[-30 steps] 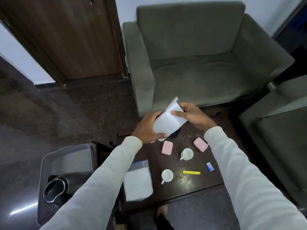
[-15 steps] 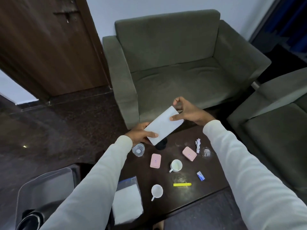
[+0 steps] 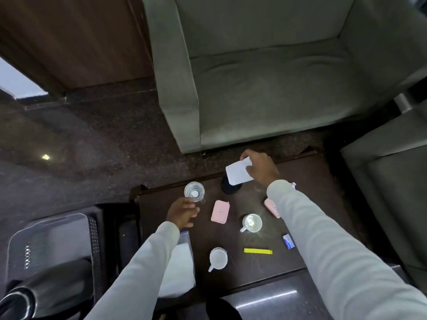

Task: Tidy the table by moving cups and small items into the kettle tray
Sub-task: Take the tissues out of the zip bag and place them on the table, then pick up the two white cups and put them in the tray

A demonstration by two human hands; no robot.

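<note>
My right hand [image 3: 261, 168] holds a white folded paper [image 3: 238, 173] over a black round object [image 3: 230, 188] at the far side of the dark table [image 3: 307, 181]. My left hand [image 3: 182, 214] hovers with relaxed fingers just below a clear glass [image 3: 194, 191]. On the table lie two white cups [image 3: 252, 222] [image 3: 218, 258], two pink packets [image 3: 220, 211] [image 3: 272, 207], a yellow stick sachet [image 3: 257, 251] and a blue-white sachet [image 3: 288, 241]. The grey kettle tray [image 3: 48, 239] sits at lower left, with the kettle [image 3: 16, 303] at its near end.
A white napkin pack [image 3: 182, 262] lies at the table's near left edge under my left sleeve. A green armchair [image 3: 265, 88] stands beyond the table, another seat [image 3: 392, 192] to the right. A wooden door [image 3: 76, 38] is at the upper left.
My left hand let go of the white paper and dropped toward the clear glass. My right hand carried the paper down over the black object. The view tilted downward.
</note>
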